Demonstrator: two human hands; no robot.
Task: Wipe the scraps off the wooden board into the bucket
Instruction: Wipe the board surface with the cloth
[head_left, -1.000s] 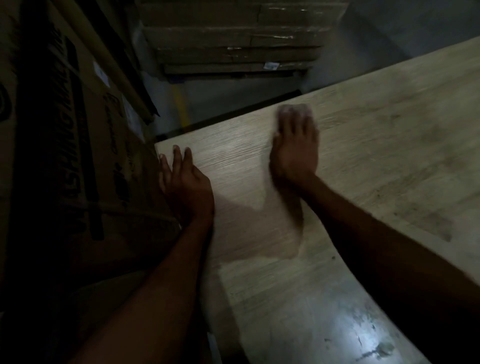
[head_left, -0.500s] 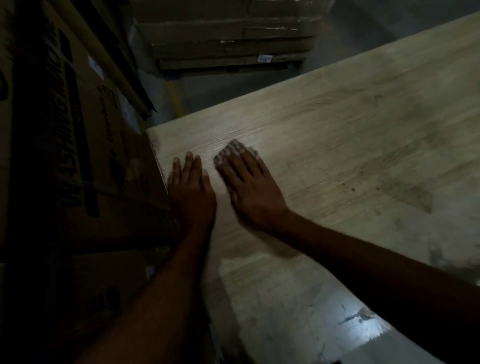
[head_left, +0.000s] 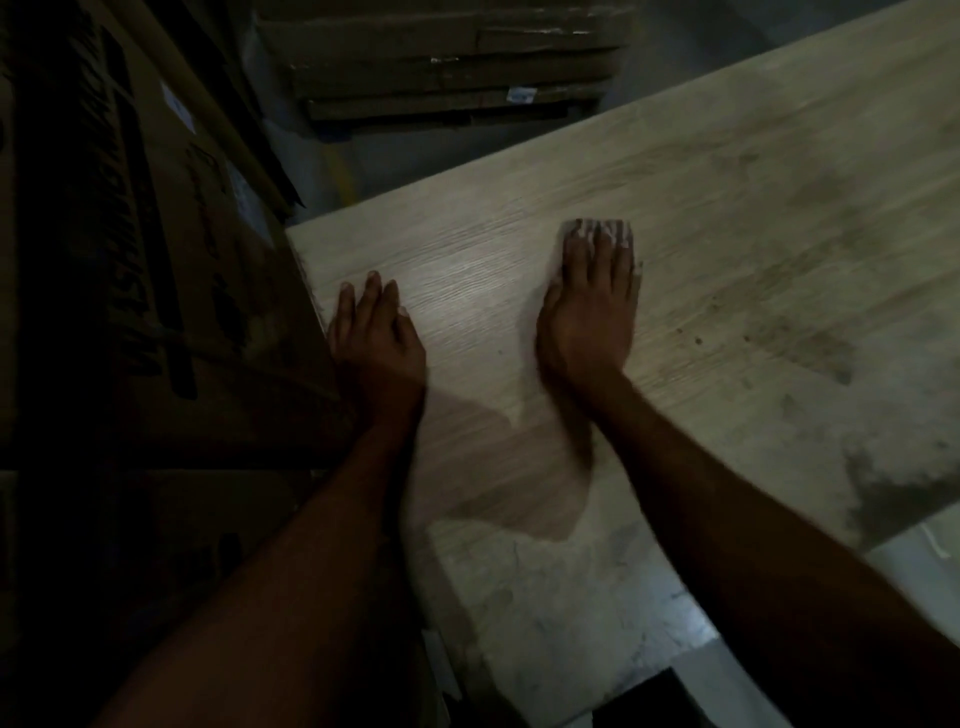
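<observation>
Pressing flat on wooden board, right hand keeps fingers straight, grasping nothing. Left hand also flat and released, at board's left edge, beside cardboard box. Bucket not in view; scraps too small to tell. Risk: blind sweep pushes dust off wrong edge, missing bucket.

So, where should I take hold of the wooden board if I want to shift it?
Probably by an edge: the wooden board lies flat and wide, so its top offers no hold. Its left edge sits close beside the cardboard box, where the left hand rests, so come from the far edge, which looks free, fingers curled under it.
</observation>
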